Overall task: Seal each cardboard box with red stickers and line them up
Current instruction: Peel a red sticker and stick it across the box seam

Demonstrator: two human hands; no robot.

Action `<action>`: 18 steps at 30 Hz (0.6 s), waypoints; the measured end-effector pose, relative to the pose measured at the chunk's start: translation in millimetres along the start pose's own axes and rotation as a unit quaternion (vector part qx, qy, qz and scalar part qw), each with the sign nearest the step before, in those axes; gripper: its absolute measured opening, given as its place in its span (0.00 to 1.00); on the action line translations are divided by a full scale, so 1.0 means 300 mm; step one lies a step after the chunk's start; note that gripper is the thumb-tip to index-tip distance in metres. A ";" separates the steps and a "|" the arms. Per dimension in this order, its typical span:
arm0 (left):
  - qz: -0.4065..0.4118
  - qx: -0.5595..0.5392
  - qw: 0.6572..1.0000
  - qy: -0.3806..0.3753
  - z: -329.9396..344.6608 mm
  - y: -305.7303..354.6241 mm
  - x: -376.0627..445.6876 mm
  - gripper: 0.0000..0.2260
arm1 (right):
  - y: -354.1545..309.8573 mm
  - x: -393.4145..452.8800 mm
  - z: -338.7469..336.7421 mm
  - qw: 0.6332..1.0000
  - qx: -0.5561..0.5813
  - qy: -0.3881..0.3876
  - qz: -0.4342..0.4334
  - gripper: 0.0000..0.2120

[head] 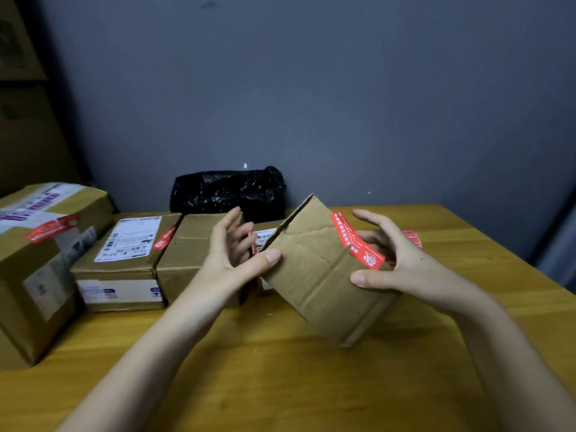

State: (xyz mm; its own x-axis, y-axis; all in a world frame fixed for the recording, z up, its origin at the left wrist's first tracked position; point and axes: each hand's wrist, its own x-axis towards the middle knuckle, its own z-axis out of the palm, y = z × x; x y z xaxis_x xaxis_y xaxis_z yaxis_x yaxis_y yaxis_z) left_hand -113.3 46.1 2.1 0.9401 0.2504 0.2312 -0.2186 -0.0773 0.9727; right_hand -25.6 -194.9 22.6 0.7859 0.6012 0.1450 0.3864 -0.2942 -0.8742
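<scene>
I hold a small cardboard box (314, 272) tilted above the wooden table (280, 375). A red sticker (355, 241) runs along its upper right edge. My right hand (402, 260) grips the box's right side, thumb on the front and fingers behind. My left hand (237, 254) has relaxed, spread fingers, and only its thumb tip touches the box's left edge. To the left, a row of boxes stands on the table: a large one (40, 260), a white-labelled one (124, 254) and a plain one (187, 251), at least two bearing red stickers. Another box (265, 236) is mostly hidden behind my hands.
A black plastic bag (227, 191) lies against the grey wall behind the boxes. More red stickers (413, 238) show on the table behind my right hand. Stacked cartons stand in the dark far left corner (21, 88).
</scene>
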 end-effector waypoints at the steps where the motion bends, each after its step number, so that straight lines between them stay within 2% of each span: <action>1: 0.016 0.035 0.999 -0.019 -0.009 0.012 0.002 0.45 | -0.008 -0.007 -0.012 1.000 -0.018 -0.011 0.000 0.43; 5: 0.031 0.126 0.983 -0.133 -0.013 0.059 0.024 0.40 | -0.039 -0.017 -0.037 0.995 -0.081 -0.050 -0.011 0.43; 7: 0.028 0.141 0.976 -0.163 -0.004 0.068 0.034 0.36 | -0.047 -0.012 -0.036 0.993 -0.104 -0.059 -0.019 0.43; 12: 0.020 0.143 0.980 -0.139 0.005 0.061 0.054 0.37 | -0.059 0.005 -0.031 0.986 -0.141 -0.080 -0.022 0.43; 14: 0.024 0.122 0.985 -0.120 0.008 0.052 0.055 0.34 | -0.067 0.013 -0.031 0.985 -0.143 -0.089 -0.023 0.42; 18: 0.023 0.093 0.992 -0.087 0.003 0.036 0.051 0.32 | -0.087 0.025 -0.021 0.986 -0.143 -0.071 -0.043 0.31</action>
State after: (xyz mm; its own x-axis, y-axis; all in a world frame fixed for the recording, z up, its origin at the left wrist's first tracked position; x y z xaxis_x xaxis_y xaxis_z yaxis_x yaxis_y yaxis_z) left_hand -101.1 48.2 16.0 0.9648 0.0732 0.2525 -0.2252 -0.2651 0.9376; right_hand -26.8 -187.5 49.5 0.6766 0.7248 0.1299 0.5859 -0.4230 -0.6912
